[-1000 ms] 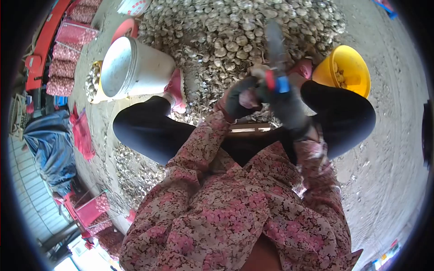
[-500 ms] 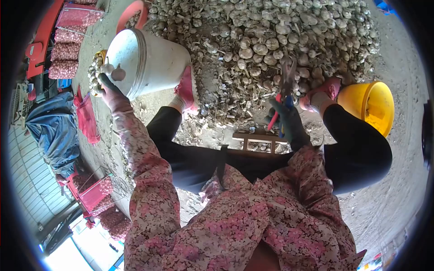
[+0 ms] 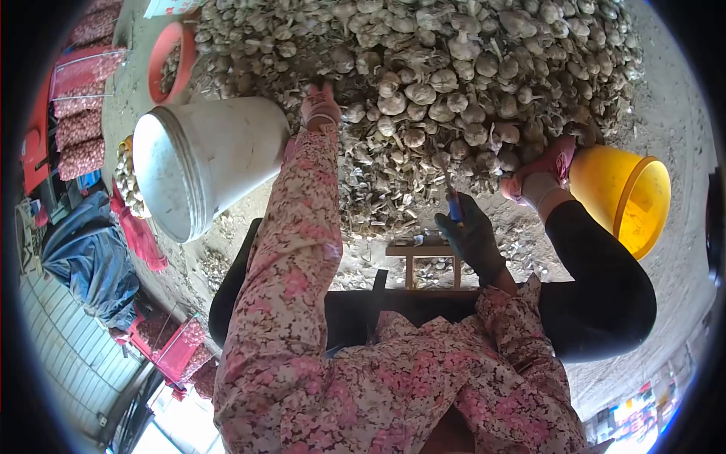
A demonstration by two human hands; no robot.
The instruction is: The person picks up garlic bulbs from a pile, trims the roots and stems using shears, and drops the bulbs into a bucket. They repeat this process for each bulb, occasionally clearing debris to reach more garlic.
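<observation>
My left hand (image 3: 321, 103), in a pink glove, is stretched far forward, its fingers resting on the near edge of a big garlic pile (image 3: 454, 68). Whether it grips a bulb I cannot tell. My right hand (image 3: 470, 236), in a dark glove, is closed around shears (image 3: 454, 203) with blue and red handles. Their blades point up at the pile's near edge. A white bucket (image 3: 204, 163) lies tilted just left of my left arm.
A yellow bucket (image 3: 631, 198) stands at the right by my right foot (image 3: 541, 172). A small wooden stool (image 3: 420, 259) sits between my knees. An orange basin (image 3: 160, 62) and red mesh sacks of garlic (image 3: 79, 129) are at the left, with a blue tarp (image 3: 87, 261).
My left hand has swung from the trimmed garlic beside the white bucket over to the pile. My right hand with the shears has lowered slightly. The view has tipped forward.
</observation>
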